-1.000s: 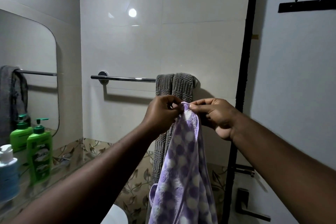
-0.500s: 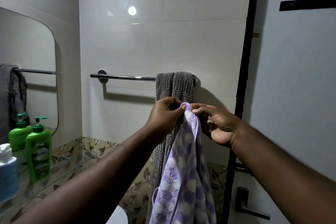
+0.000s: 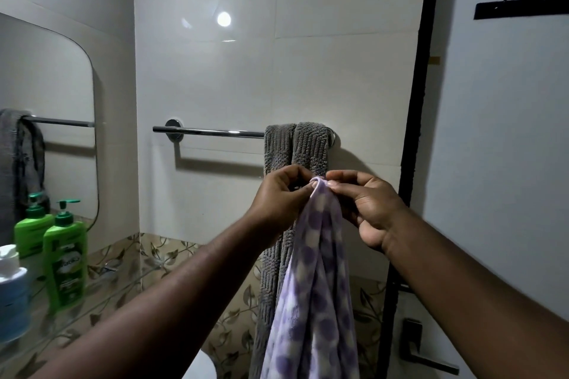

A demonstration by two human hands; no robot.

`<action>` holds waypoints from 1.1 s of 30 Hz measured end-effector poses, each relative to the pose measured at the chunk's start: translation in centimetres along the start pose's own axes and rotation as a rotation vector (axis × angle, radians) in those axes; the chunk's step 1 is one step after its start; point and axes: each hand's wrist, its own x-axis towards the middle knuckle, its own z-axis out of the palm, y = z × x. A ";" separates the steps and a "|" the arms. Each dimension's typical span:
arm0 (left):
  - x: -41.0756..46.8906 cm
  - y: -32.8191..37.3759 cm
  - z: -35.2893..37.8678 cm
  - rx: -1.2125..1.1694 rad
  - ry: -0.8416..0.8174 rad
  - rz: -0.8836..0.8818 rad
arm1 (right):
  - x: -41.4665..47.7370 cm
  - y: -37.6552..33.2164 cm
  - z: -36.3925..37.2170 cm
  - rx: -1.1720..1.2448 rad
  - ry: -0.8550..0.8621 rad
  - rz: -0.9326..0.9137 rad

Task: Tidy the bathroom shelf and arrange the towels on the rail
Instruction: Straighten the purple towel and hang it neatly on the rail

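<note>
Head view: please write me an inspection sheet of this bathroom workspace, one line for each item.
Surface: glass shelf, lower left, carries bottles.
Job's things: grey towel hangs bunched at right end of rail; purple dotted towel held up in front of it, not on rail.
Clutter: green pump bottle, blue-white container on shelf.
Hands: left hand and right hand both pinch its top.
Cables: nothing seen.
Surroundings: mirror, hook rack, door handle.

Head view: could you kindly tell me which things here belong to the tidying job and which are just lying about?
Belongs to the job: purple dotted towel, pinched at its top by left hand and right hand; grey towel on the rail; green pump bottle and blue bottle on the glass shelf.
Just there: mirror; hook rack; door handle.
</note>
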 end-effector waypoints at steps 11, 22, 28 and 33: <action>1.1 -0.3 0.2 0.312 0.074 0.097 | -1.2 0.6 0.6 -0.266 0.053 -0.265; 0.3 -0.9 0.1 0.121 -0.135 0.069 | -0.3 -0.8 -0.3 -0.488 0.093 -0.287; -0.5 -1.3 0.6 0.147 -0.219 0.071 | -0.2 -1.5 0.1 -0.479 0.115 -0.300; -1.6 -2.3 -0.2 0.098 -0.316 -0.038 | -0.5 -2.1 0.0 -0.441 0.111 -0.268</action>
